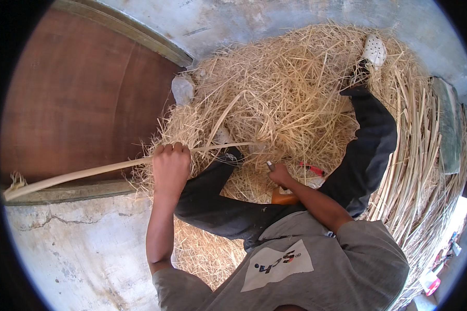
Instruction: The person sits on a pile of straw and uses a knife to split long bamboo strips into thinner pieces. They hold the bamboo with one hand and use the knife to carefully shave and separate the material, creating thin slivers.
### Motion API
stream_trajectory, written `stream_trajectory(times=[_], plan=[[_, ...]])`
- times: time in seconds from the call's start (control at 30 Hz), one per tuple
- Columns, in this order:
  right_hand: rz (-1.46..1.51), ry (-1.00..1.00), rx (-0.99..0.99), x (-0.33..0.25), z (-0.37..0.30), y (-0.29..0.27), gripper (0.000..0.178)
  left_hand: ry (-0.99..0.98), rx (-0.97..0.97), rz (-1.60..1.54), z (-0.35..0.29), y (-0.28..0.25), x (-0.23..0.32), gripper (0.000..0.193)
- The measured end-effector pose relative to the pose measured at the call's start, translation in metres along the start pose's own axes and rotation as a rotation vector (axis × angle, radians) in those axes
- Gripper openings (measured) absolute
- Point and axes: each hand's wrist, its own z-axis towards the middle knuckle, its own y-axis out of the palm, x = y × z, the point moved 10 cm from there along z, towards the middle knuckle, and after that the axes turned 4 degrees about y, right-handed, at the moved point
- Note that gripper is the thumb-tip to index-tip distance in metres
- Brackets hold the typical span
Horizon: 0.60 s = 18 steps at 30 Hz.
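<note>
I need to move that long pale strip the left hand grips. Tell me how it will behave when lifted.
The long pale strip probably flexes: it bows gently along its run from the left hand. It looks light for its length, thin and flat like the cane slivers in the straw pile. Its frayed far end suggests it may split or splinter, so it should probably be gripped gently.

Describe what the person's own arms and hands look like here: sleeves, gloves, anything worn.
Both hands are bare, with no gloves, rings or watch visible. The left hand and right hand extend from bare forearms. Short grey sleeves of a T-shirt end above the elbows. The shirt carries a pale printed patch on its front.
</note>
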Motion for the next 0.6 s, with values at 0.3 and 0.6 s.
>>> stream_trajectory(times=[0.3, 0.6], plan=[[0.260, -0.308, 0.050, -0.066, -0.028, 0.011, 0.022, -0.016, -0.044, 0.013, 0.008, 0.005, 0.001, 0.007], [-0.077, -0.019, 0.121, 0.026, -0.002, -0.006, 0.027, -0.086, -0.068, -0.086, -0.007, 0.022, -0.022, 0.013]])
